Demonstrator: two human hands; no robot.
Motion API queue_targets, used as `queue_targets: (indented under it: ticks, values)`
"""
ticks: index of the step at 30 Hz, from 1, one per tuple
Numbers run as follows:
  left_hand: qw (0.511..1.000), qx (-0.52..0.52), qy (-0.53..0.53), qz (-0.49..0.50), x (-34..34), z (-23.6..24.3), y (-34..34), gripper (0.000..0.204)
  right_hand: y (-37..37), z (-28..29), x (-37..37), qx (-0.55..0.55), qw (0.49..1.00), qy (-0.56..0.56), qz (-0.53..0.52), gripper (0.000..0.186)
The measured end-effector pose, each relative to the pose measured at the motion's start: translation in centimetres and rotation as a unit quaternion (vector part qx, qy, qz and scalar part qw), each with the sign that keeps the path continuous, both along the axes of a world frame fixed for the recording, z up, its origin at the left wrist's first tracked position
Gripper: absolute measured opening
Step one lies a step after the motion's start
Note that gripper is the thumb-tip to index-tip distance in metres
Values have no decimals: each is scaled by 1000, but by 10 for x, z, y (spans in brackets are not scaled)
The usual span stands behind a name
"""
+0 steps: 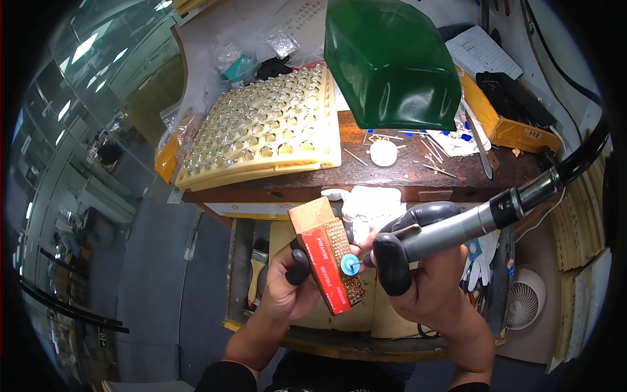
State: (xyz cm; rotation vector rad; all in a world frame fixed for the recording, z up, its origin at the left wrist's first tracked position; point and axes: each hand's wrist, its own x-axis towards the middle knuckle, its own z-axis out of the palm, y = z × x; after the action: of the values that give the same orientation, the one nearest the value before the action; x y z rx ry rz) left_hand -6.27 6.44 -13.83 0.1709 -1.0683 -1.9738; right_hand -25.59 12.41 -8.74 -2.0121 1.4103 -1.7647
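Note:
My left hand is closed around a wooden block held at a tilt. Red printed tape runs along the block, beside a face covered with rows of small gold-coloured studs. In my right hand is a silver rotary handpiece, its cable leading off to the upper right. A small light-blue disc on its tip lies over the studded face; whether it touches cannot be told. Black covers wrap several of my fingertips. Behind the block, a white cloth hangs at the bench edge.
On the wooden bench stands a cream tray with many shiny rings in slots. A green shade overhangs thin metal tools and a white round piece. Below, an open drawer holds a brush. A white fan stands right.

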Motion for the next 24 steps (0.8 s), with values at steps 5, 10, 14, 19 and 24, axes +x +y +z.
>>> queue_targets:
  ticks: [5, 10, 14, 19, 24]
  values:
    - [1000, 6, -2, 5, -2, 1, 1, 66, 1, -2, -2, 1, 1000, 2, 12, 21]
    - [1000, 8, -6, 3, 0, 0, -1, 66, -1, -1, -2, 2, 1000, 13, 9, 20]
    - [1000, 8, -4, 7, -1, 1, 2, 65, 0, -1, -2, -3, 1000, 8, 10, 19]
    - [1000, 9, 2, 4, -1, 1, 1, 62, -2, -1, -1, -1, 1000, 6, 11, 18]
    - [1000, 5, 3, 5, -1, -1, 0, 61, -1, -1, 1, 0, 1000, -4, 13, 18]
